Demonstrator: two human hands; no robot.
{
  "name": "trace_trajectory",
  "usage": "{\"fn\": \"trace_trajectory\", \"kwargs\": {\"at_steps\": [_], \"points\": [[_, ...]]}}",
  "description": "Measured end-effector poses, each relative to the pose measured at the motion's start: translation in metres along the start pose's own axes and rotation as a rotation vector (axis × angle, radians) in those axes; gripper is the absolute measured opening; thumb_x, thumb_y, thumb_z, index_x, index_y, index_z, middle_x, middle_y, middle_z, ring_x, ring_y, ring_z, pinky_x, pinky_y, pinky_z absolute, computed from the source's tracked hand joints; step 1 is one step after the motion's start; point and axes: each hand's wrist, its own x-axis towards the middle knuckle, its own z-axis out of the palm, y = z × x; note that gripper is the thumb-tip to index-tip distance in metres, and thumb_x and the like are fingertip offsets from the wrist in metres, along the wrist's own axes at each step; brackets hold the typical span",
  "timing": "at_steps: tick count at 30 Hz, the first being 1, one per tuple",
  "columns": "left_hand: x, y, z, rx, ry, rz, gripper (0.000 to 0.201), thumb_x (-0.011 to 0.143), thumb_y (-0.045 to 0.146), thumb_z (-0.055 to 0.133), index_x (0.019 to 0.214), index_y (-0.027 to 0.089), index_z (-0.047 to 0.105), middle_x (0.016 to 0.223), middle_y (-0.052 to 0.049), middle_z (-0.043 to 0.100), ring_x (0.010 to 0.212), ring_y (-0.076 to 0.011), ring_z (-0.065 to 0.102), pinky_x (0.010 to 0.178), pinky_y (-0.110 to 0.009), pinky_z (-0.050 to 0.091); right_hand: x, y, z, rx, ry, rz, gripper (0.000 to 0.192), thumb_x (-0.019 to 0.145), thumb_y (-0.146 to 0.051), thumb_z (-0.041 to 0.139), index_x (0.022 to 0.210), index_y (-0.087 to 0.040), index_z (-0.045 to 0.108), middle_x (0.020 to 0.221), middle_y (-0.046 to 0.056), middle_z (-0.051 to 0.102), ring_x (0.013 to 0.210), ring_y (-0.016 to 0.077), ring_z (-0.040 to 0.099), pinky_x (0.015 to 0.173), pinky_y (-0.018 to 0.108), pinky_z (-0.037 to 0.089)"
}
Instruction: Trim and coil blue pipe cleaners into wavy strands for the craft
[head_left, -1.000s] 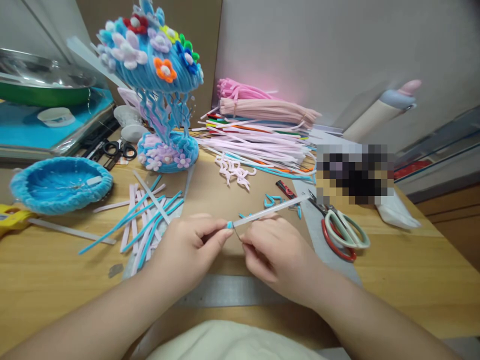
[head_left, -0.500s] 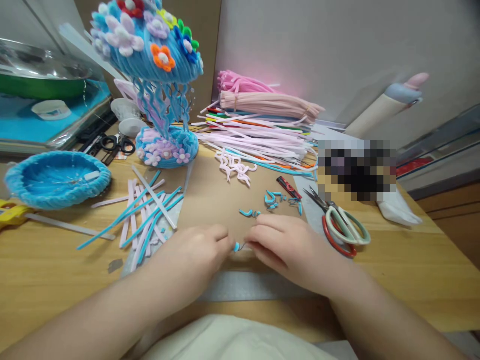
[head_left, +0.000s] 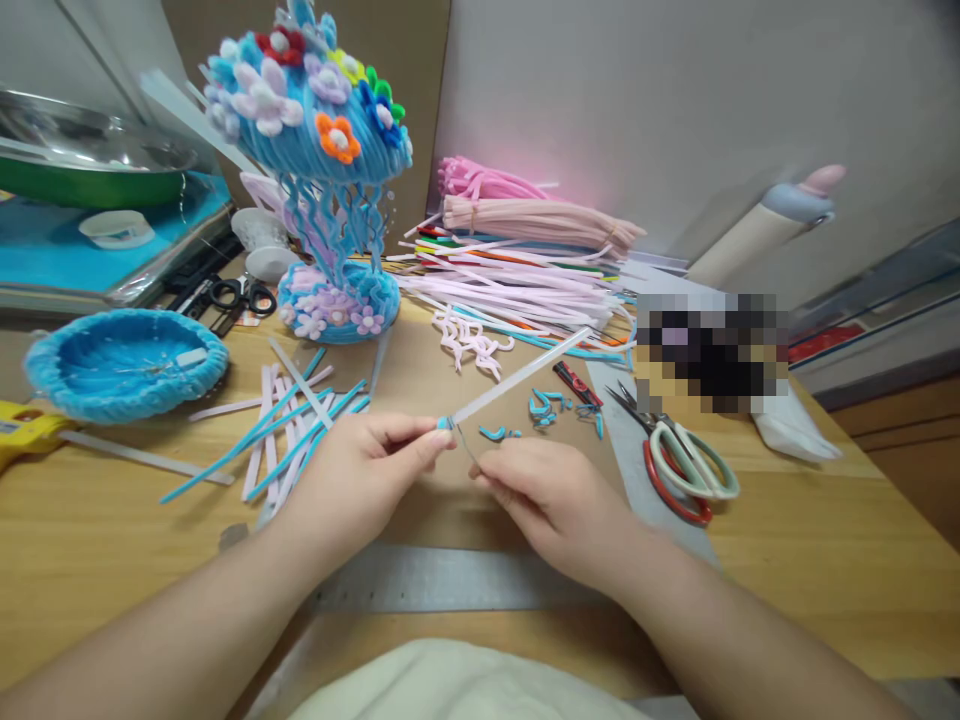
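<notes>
Bench point(head_left: 825, 560): pale wood, carrying all craft materials; brown card sheet point(head_left: 420, 380) laid over its middle.
Jellyfish model point(head_left: 322, 160): finished-looking blue chenille dome with coloured flowers, curled tentacles down to a flowered base; standing upright at back left, well apart from both hands.
Pipe-cleaner stock point(head_left: 525, 250): pink, white and mixed-colour stems in bundles and loose fans along the back wall.
Blue woven dish point(head_left: 124, 362): shallow chenille bowl at far left, beside a yellow tool point(head_left: 22, 430).
Cut stems point(head_left: 300, 430): blue and pale pink lengths scattered just left of the left hand.
Metal ruler point(head_left: 450, 580): flat on the bench, near edge, partly under both forearms.
Scissors point(head_left: 686, 465): red and pale-green handles, blades slightly apart, lying right of the right hand.
Left hand point(head_left: 360, 490): fingers closed in a pinch on the near end of the white stem point(head_left: 517, 375), held just above the card and slanting up to the right.
Right hand point(head_left: 547, 495): fingers closed on a thin bare wire point(head_left: 466, 448) leading from the blue tip point(head_left: 445, 423) at the pinch.
Blue offcuts point(head_left: 544, 405): short curled trimmings on the card just beyond the hands.
Progress, judged: model and dish appear complete; one stem in hand with its end only begun; many cut stems untouched.
</notes>
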Motion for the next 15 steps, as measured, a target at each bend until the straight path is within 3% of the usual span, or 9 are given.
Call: {"fn": "trace_trajectory", "kwargs": {"at_steps": [2,5,11,15], "points": [[0.000,-0.004,0.002,0.163,0.046,0.063,0.026,0.084,0.030,0.054,0.066,0.017,0.065,0.055,0.003,0.053,0.056,-0.0112,0.048,0.053,-0.022,0.034,-0.002,-0.008,0.002,-0.137,0.018,-0.063,0.025,0.093,-0.018,0.040,0.080,-0.014,0.060,0.068,0.004,0.056,0.064,0.0141,0.047,0.058,0.025,0.034],[-0.004,-0.009,0.004,0.451,0.049,0.280,0.022,0.086,0.022,0.049,0.071,0.016,0.064,0.063,0.001,0.056,0.064,-0.0134,0.053,0.059,-0.024,0.036,-0.004,-0.015,-0.002,-0.283,0.070,-0.132,0.026,0.092,-0.016,0.039,0.077,-0.014,0.061,0.065,0.004,0.054,0.060,0.0148,0.042,0.055,0.027,0.030],[-0.011,-0.008,0.005,0.892,-0.146,0.421,0.022,0.089,0.016,0.042,0.075,0.019,0.058,0.068,0.000,0.053,0.060,-0.0151,0.052,0.054,-0.027,0.032,-0.007,-0.010,-0.019,-0.369,0.115,-0.167,0.021,0.090,-0.012,0.043,0.086,-0.014,0.064,0.072,0.006,0.061,0.068,0.0164,0.052,0.062,0.028,0.036],[-0.013,-0.004,0.001,0.968,-0.325,0.620,0.018,0.087,0.010,0.045,0.080,0.019,0.058,0.071,0.000,0.055,0.059,-0.0161,0.050,0.052,-0.030,0.029,-0.004,0.001,-0.023,-0.244,0.010,-0.114,0.020,0.091,-0.016,0.045,0.085,-0.016,0.064,0.073,0.004,0.059,0.069,0.0152,0.053,0.062,0.026,0.037]]}}
